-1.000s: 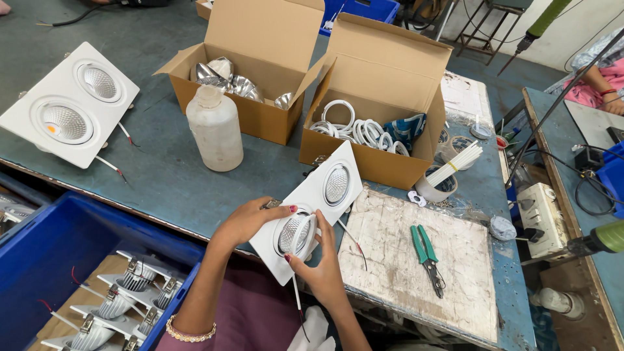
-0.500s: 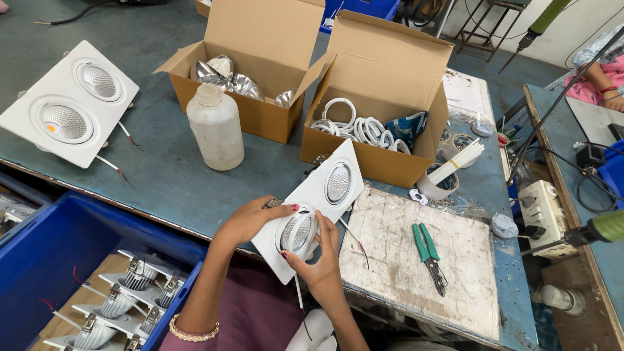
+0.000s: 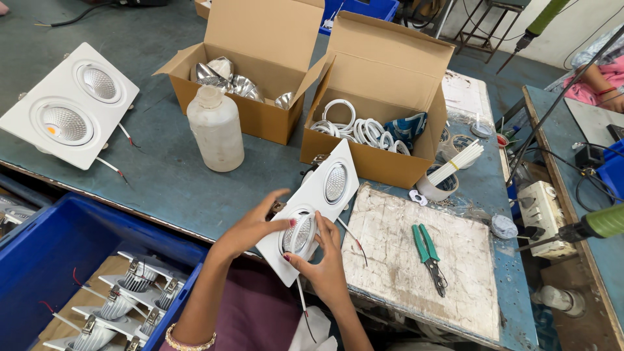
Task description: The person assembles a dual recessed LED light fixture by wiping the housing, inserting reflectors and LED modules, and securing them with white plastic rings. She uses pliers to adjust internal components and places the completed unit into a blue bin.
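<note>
Fixture (image 3: 317, 209), white and twin-lamped, is held tilted over the table (image 3: 162, 175), its long axis running from near-left to far-right. It is gripped at the near lamp by the left hand (image 3: 250, 227); a ring is pinched there by the right hand (image 3: 322, 263).

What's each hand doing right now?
Left hand: holding the edge of the white twin light fitting.
Right hand: fingers pressing a round ring into the fitting's lower opening.

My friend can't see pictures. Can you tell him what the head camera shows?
Two hands, left and right, hold a white twin-lamp fitting at the edge of a blue-green table. Behind it stand a plastic bottle and two open cardboard boxes; green pliers lie on a white board.
</note>
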